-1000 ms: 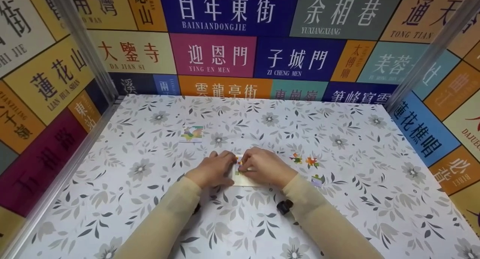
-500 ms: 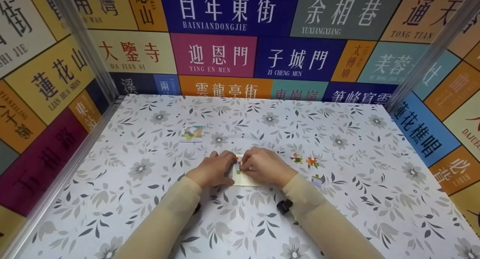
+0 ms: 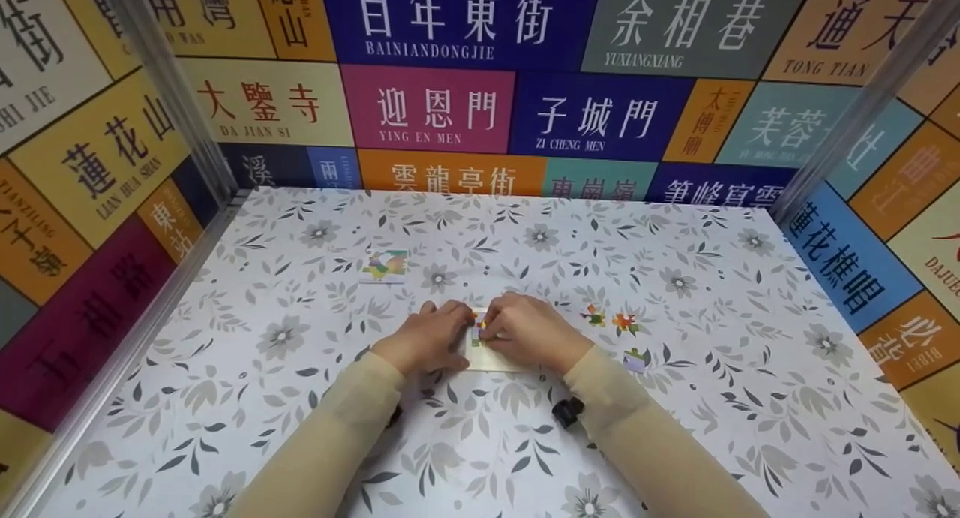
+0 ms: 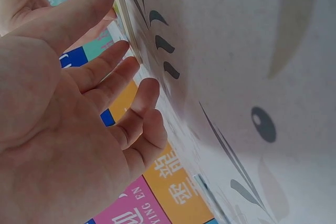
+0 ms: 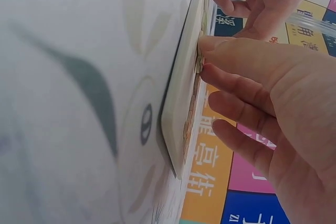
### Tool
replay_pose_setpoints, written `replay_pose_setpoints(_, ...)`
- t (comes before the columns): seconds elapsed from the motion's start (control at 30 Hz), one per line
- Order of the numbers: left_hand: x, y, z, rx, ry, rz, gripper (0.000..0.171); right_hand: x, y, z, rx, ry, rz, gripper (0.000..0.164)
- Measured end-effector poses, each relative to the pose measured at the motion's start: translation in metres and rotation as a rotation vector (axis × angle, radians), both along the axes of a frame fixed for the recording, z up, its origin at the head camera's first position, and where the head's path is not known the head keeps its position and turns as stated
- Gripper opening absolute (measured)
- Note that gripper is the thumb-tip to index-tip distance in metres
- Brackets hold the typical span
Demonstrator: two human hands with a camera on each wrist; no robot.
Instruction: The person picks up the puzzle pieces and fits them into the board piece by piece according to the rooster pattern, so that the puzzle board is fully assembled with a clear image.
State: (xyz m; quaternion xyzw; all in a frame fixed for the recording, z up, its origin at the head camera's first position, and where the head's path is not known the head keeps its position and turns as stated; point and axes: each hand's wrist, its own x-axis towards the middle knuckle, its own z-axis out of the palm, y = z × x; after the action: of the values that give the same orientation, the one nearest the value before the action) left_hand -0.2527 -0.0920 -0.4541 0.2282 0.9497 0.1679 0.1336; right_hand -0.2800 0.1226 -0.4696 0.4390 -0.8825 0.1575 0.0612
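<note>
Our right hand (image 3: 536, 334) pinches a small puzzle piece (image 5: 200, 65) between thumb and forefinger, at the top of a pale board (image 3: 499, 363) well short of the far edge of the desk (image 3: 480, 443). Our left hand (image 3: 429, 341) lies with thumb and fingers apart at the board's left edge. Loose pieces (image 3: 624, 323) lie toward the desk's right edge, a picture card (image 3: 384, 269) toward its far left corner. We judge the pieces light and stiff, with tabs that could crease, so best taken by their sides; the board probably slides easily, so best steadied at its edges.
</note>
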Motion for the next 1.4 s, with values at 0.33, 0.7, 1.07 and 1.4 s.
replay_pose_setpoints(0.33,0.000,-0.001,0.001,0.008,0.011,-0.024,0.065,0.000,0.000,0.000,-0.018,0.014,-0.006,0.008)
replay_pose_setpoints(0.7,-0.003,0.001,0.001,-0.028,-0.006,-0.025,0.066,0.003,0.002,0.004,-0.021,-0.005,0.025,0.006)
replay_pose_setpoints(1.07,-0.001,0.002,0.002,-0.033,0.000,-0.027,0.065,0.002,0.006,0.003,0.004,-0.097,-0.020,0.013)
replay_pose_setpoints(1.4,0.002,0.004,0.002,-0.071,0.034,-0.013,0.066,0.002,0.021,0.009,-0.054,-0.112,-0.040,0.017)
